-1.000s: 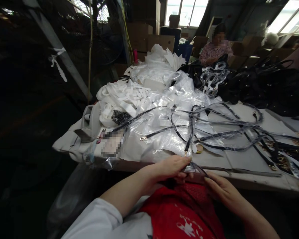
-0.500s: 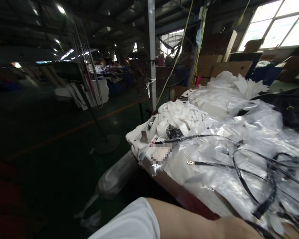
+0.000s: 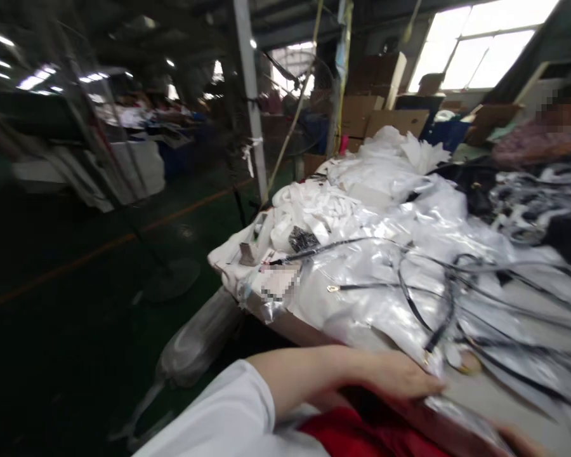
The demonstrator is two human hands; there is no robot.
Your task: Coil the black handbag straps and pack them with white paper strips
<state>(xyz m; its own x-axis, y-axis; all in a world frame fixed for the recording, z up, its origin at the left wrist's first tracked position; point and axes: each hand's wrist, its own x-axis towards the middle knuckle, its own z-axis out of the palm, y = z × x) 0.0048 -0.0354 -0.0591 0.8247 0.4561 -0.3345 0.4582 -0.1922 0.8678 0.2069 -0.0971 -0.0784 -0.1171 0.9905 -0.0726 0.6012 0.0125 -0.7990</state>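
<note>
My left hand (image 3: 400, 377) lies at the near edge of the table (image 3: 495, 400), fingers pressed together on the end of a clear plastic sleeve (image 3: 461, 412) that seems to hold a black strap. Only a sliver of my right hand (image 3: 521, 444) shows at the bottom edge, by the sleeve's other end, and its fingers are hidden. Several black straps (image 3: 450, 292) with gold clasps lie tangled over clear plastic bags (image 3: 385, 304) just beyond my left hand. Red cloth (image 3: 361, 435) covers my lap.
A heap of white fabric strips (image 3: 323, 212) and a tape dispenser (image 3: 250, 244) sit at the table's left corner. Black bags (image 3: 476, 184) lie further back, near another person (image 3: 537, 136). A standing fan (image 3: 169, 279), a pillar (image 3: 250, 95) and cardboard boxes (image 3: 385, 117) are on the dark floor side.
The view swung left toward the floor, then partly back. My left hand stays at the table edge on the sleeve; my right hand has almost left the picture.
</note>
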